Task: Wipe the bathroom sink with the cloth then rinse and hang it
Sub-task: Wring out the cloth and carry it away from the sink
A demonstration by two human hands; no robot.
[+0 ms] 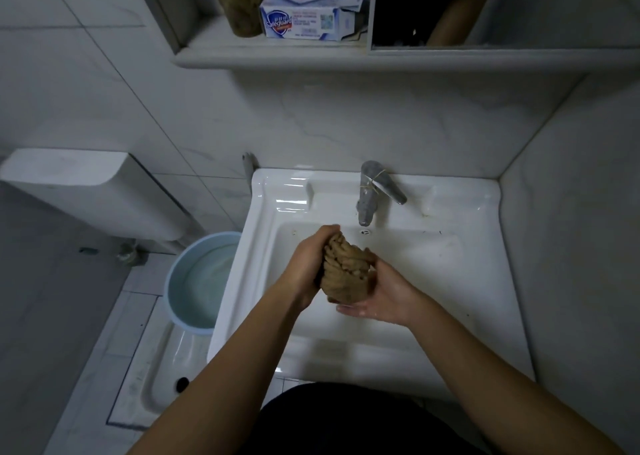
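Cloth (346,267) bunched between both hands over sink (485,281), left hand (308,264) gripping it, right hand (381,298) cupping beneath

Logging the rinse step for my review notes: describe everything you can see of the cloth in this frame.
The cloth is tan-brown soft fabric, bunched into a wad with twisted, ropey folds. It is held above the white sink basin, in front of the faucet. The left hand has a curled grip on its upper left; the right hand cups its lower right, thumb on top.
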